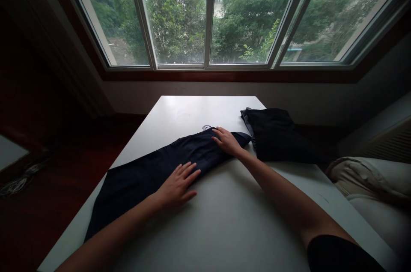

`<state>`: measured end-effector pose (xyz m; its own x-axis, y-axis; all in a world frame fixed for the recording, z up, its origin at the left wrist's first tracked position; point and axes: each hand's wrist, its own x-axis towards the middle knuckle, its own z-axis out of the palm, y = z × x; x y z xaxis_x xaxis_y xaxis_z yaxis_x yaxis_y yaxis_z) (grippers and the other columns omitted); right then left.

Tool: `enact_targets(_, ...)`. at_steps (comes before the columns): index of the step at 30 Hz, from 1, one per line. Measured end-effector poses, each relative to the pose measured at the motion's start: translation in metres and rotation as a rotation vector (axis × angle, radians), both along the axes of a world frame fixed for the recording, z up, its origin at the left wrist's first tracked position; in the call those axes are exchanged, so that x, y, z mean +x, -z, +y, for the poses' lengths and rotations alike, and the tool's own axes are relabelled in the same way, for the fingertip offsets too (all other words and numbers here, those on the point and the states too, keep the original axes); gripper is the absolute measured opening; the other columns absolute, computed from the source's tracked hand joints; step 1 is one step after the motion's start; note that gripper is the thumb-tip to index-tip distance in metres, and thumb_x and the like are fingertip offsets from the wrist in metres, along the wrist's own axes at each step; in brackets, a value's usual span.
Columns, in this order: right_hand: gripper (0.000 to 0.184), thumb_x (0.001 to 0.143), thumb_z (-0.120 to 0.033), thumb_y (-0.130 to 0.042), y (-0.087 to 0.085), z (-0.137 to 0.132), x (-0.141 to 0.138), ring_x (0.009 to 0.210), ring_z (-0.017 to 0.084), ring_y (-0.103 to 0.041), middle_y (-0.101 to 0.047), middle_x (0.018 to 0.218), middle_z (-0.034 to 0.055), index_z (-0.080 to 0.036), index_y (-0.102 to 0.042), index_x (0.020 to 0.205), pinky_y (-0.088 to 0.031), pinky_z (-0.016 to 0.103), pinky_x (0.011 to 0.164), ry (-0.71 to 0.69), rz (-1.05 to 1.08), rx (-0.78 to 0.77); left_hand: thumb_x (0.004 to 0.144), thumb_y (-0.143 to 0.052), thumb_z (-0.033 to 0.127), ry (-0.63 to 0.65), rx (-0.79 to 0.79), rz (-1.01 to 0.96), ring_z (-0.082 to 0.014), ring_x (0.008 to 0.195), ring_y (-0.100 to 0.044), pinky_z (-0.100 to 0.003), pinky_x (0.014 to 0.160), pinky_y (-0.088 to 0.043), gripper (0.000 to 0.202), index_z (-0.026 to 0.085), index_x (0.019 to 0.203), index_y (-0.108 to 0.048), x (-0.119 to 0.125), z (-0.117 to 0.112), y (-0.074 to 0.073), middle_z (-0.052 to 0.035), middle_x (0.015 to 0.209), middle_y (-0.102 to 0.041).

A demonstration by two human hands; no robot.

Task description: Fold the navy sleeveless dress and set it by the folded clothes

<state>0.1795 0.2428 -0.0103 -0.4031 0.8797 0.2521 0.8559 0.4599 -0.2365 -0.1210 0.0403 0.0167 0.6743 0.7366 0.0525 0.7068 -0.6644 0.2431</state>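
Note:
A long dark navy garment (144,173), which looks like trousers folded lengthwise, lies slantwise across the white table (205,220). Its wide end is at the left edge of the table, and it narrows to a point on the right. My left hand (179,184) is open, fingers spread, over the garment's near edge around its middle. Farther right, my right hand (226,140) rests flat on the upper part, fingers stretched out. A thin light cord loop (206,127) sticks out at the far edge beside my right fingertips.
A folded black cloth item (276,135) lies at the table's right edge, close to the garment's tip. Beige fabric (356,177) is heaped to the right. Beyond the table is a window (205,19); a coiled cable (22,180) lies on the left floor.

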Motion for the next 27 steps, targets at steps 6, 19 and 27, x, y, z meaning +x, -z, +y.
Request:
enact_targets(6,0.064,0.104,-0.059,-0.041,0.018,-0.041,0.010,0.153,0.032,-0.033,-0.037,0.164,0.0137,-0.022,-0.047,0.156,-0.026,0.049,0.126,0.060,-0.058,-0.066,0.106,-0.034,0.063,0.132,-0.085,0.094,-0.0331,0.160,-0.014,-0.059,0.128,-0.011,0.069,0.035,0.166,-0.019,-0.002,-0.024,-0.001,-0.0039,0.174,-0.009)
enact_targets(19,0.065,0.105,-0.056,-0.040,0.009,-0.032,0.038,0.154,0.029,-0.032,-0.035,0.165,0.0139,-0.018,-0.045,0.157,-0.026,0.044,0.126,0.046,-0.131,-0.082,0.106,-0.040,0.058,-0.152,0.099,0.186,-0.0285,0.159,-0.018,-0.052,0.128,-0.018,0.071,0.034,0.167,-0.012,-0.095,-0.089,0.011,-0.0028,0.173,-0.015)
enact_targets(27,0.066,0.104,-0.057,-0.044,-0.017,-0.108,-0.108,0.158,0.030,-0.019,-0.023,0.170,0.0115,-0.022,-0.041,0.160,-0.015,0.049,0.129,-0.297,-0.086,0.031,0.107,-0.043,0.048,-0.252,0.099,0.054,-0.0276,0.154,-0.031,-0.055,0.128,-0.021,0.050,0.028,0.152,-0.050,-0.044,-0.062,-0.010,-0.0051,0.166,-0.037)
